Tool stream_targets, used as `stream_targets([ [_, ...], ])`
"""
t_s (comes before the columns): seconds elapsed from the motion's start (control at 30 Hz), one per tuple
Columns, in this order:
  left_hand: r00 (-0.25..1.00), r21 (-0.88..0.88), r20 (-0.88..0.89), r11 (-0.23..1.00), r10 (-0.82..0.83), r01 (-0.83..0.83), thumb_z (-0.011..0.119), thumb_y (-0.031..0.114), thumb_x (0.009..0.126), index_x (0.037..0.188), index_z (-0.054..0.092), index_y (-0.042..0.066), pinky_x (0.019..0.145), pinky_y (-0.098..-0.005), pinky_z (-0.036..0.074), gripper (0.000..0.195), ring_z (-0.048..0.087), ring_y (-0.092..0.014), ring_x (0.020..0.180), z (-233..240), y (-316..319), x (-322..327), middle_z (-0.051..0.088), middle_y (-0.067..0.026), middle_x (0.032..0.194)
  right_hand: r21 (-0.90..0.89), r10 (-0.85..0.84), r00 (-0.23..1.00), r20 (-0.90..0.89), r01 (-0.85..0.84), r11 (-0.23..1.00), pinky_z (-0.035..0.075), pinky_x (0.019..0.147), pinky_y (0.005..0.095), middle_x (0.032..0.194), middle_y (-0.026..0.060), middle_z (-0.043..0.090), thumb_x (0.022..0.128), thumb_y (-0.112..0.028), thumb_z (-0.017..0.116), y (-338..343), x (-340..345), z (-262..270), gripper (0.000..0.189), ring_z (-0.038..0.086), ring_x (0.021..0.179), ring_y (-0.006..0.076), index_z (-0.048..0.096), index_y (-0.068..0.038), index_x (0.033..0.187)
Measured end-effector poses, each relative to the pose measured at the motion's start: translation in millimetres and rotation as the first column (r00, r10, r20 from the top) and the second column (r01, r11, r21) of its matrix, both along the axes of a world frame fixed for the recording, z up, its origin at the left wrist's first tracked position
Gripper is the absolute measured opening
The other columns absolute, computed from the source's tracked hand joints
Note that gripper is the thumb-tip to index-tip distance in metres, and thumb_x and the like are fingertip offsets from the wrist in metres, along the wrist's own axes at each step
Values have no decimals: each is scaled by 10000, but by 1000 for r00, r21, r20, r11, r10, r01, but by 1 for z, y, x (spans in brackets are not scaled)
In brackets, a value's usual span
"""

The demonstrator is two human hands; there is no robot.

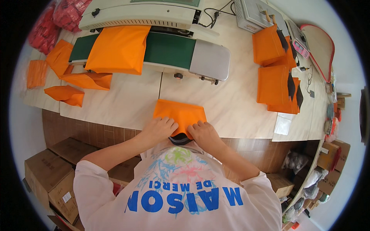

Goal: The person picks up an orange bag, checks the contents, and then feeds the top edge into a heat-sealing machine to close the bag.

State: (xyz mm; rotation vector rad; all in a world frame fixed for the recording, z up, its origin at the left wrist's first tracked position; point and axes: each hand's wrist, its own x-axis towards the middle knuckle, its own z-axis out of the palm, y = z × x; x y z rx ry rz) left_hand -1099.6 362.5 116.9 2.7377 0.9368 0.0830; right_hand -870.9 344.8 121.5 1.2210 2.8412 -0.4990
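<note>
An orange fabric bag (181, 111) lies at the table's near edge in front of me, its dark opening turned toward my body. My left hand (162, 127) grips one side of that opening, and my right hand (202, 132) grips the other; the fingertips are partly hidden in the folds. Beyond it stands a band sealing machine with a green conveyor belt (170, 50). A larger orange bag (118, 50) lies across the belt, its far edge at the machine's housing (138, 14).
Several orange bags (86, 80) lie on the left of the table, near red bundles in clear plastic (44, 31). Orange bags with dark openings (273, 85) are stacked at the right, near a grey metal box (260, 14). Cardboard boxes (49, 170) stand on the floor at left.
</note>
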Motion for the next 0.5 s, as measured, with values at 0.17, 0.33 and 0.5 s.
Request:
stream_targets([
  [0.17, 972, -530, -83, 836, -221, 145, 576, 154, 796, 931, 544, 87, 630, -418, 484, 155, 621, -290, 754, -26, 4, -31, 615, -102, 807, -478, 147, 982, 115, -75, 875, 490, 630, 367, 729, 134, 625, 766, -128, 594, -4, 7, -1, 116, 633, 753, 269, 587, -51, 853],
  [0.33, 970, -800, -124, 600, -208, 26, 608, 175, 781, 962, 554, 100, 616, -447, 484, 203, 631, -326, 754, -21, 27, -27, 636, -130, 813, -820, -29, 998, -52, -26, 572, 491, 654, 441, 819, 166, 651, 728, -147, 613, 16, 21, -41, 212, 629, 805, 350, 608, -37, 909],
  [0.5, 951, -455, -246, 889, -189, 59, 597, 149, 778, 926, 566, 57, 633, -435, 501, 177, 633, -329, 717, -15, 12, 2, 634, -136, 812, -557, 28, 986, 167, 71, 827, 479, 628, 400, 767, 127, 639, 772, -147, 600, 10, 3, -13, 202, 630, 758, 300, 571, -63, 953],
])
